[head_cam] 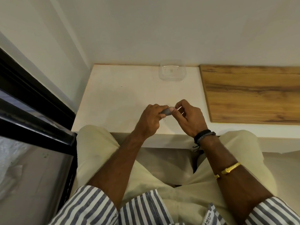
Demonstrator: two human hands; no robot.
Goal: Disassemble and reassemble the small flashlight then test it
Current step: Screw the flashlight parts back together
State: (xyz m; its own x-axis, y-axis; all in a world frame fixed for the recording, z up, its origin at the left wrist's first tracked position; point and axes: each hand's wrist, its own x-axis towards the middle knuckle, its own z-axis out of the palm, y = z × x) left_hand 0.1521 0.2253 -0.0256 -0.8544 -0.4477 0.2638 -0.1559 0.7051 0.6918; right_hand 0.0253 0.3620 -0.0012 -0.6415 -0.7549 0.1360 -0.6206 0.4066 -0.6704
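A small grey flashlight (165, 112) is held between both hands just above the white tabletop (116, 98). My left hand (150, 120) is wrapped around its body, so most of it is hidden. My right hand (189, 117) pinches the flashlight's right end with thumb and fingertips. Only a short grey stretch shows between the two hands. I cannot tell whether the parts are joined or separated.
A clear plastic container (172, 70) stands at the back of the white tabletop by the wall. A wooden board (253, 93) covers the right side. A black window frame (32, 98) runs along the left. My knees sit under the table's front edge.
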